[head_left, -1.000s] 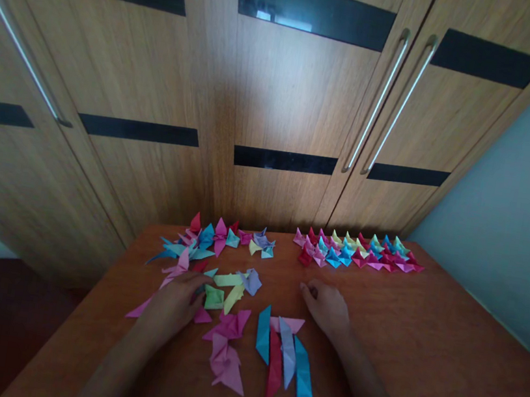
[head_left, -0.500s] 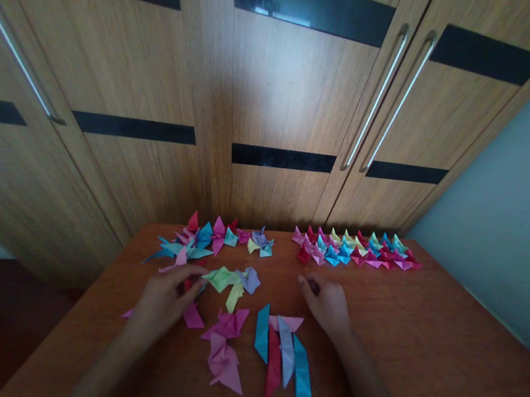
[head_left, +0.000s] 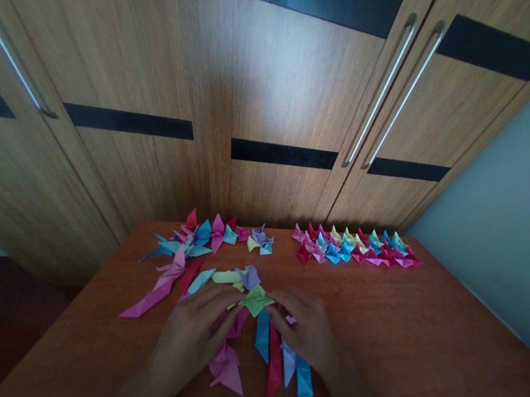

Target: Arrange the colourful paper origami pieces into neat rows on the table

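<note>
Between my two hands a light green folded paper piece is pinched at its opposite corners. My left hand grips its left tip, fingers closed. The right tip is between the thumb and fingers of my right hand. Just behind it lie a lavender folded piece and a pale yellow-green strip. Pink folded pieces lie partly under my left hand. Beneath and beside my right hand are folded strips, among them a red strip and a blue strip.
Rows of small colourful folded paper pieces stand at the table's back right. More origami pieces sit at the back left, with a long pink piece nearer. Wooden cabinet doors rise behind the brown table.
My left hand has moved right with the light green piece, lifting it off the others. My right hand has come left and taken its other side. The view has shifted slightly.
</note>
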`<action>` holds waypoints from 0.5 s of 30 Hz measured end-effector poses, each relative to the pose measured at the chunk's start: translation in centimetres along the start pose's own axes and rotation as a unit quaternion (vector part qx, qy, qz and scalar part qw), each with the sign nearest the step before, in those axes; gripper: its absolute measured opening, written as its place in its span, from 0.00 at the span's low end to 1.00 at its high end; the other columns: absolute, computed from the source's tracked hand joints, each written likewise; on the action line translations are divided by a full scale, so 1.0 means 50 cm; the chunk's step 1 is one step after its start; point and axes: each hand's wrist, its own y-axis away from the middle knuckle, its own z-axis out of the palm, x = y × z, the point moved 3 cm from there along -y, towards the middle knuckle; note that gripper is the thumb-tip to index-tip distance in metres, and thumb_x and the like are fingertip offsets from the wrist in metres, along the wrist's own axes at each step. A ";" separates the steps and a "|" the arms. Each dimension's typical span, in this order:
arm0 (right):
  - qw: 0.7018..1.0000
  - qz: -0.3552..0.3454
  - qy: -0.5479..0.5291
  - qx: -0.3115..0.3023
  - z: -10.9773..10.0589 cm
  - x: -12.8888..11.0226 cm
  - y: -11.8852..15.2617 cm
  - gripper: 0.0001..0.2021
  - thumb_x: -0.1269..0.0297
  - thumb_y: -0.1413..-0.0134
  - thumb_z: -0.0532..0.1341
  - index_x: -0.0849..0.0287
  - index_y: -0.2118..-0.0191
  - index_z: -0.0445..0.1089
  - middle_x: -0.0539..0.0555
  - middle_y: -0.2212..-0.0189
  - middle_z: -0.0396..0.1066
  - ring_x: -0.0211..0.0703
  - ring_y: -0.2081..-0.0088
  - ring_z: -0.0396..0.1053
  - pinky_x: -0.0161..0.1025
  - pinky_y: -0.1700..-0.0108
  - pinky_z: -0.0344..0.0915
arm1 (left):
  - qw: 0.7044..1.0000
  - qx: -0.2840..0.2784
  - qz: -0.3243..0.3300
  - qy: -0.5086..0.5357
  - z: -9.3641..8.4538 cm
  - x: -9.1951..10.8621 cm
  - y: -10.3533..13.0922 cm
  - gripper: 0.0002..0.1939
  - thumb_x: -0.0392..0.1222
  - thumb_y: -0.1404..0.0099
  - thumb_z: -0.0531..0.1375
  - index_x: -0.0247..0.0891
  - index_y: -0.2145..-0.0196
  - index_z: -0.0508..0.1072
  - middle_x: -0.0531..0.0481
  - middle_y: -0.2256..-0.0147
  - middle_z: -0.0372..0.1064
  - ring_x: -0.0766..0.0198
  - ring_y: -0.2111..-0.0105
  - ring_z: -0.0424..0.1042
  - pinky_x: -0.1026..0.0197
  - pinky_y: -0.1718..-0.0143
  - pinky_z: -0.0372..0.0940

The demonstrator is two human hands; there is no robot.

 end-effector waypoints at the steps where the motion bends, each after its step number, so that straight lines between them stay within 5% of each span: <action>1: 1.000 -0.004 0.008 -0.001 0.000 0.001 0.001 0.10 0.62 0.39 0.54 0.55 0.57 0.70 0.52 0.69 0.73 0.36 0.70 0.70 0.32 0.67 0.64 | 1.000 0.001 -0.003 0.005 0.001 0.000 0.000 0.10 0.36 0.37 0.57 0.42 0.58 0.73 0.47 0.60 0.75 0.59 0.58 0.74 0.55 0.55 0.70; 15: 0.999 -0.012 0.039 -0.012 -0.013 0.008 0.002 0.10 0.63 0.38 0.53 0.56 0.61 0.71 0.51 0.73 0.73 0.37 0.71 0.69 0.33 0.67 0.61 | 0.997 0.022 -0.072 0.015 -0.003 -0.013 -0.005 0.09 0.41 0.36 0.56 0.43 0.58 0.72 0.49 0.60 0.75 0.60 0.60 0.74 0.57 0.58 0.70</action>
